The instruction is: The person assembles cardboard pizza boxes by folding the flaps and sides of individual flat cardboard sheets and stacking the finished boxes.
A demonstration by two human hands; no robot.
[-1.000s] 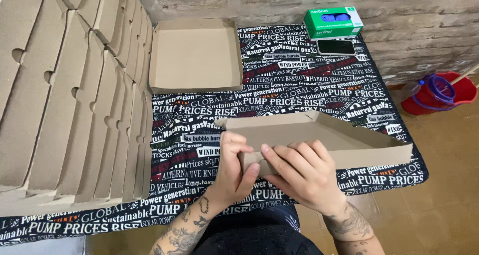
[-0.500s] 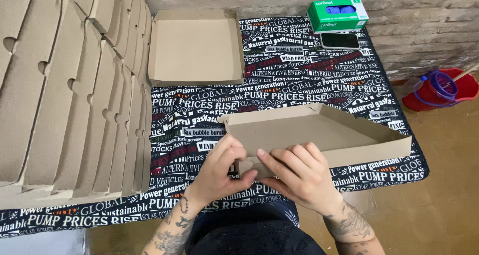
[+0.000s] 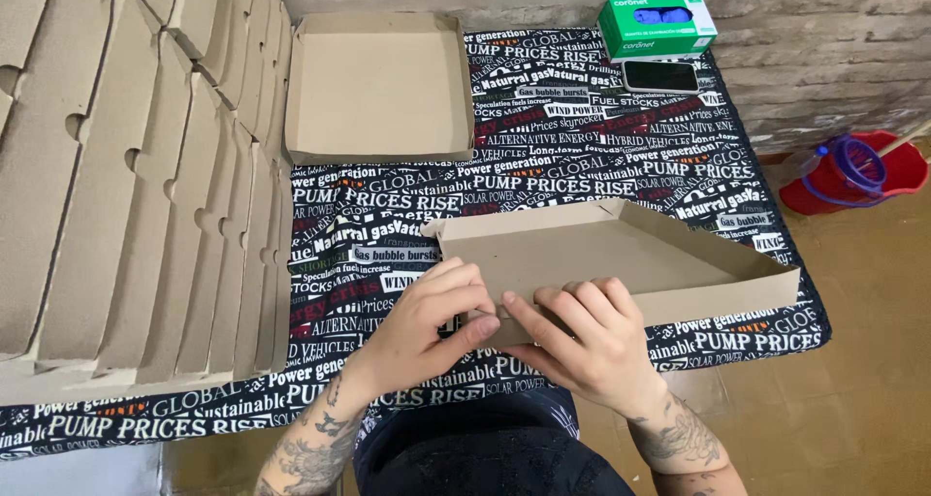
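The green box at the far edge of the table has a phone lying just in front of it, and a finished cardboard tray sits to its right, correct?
Not quite. The head view shows the finished cardboard tray to the left of the green box, not its right. The phone does lie just in front of that box on the table.

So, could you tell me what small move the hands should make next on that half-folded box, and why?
Probably press the near wall flat and tuck its corner in. Both the left hand and the right hand pinch the near edge of the half-folded cardboard box, whose walls lean unevenly, while the finished box behind it stands square on the printed tablecloth.
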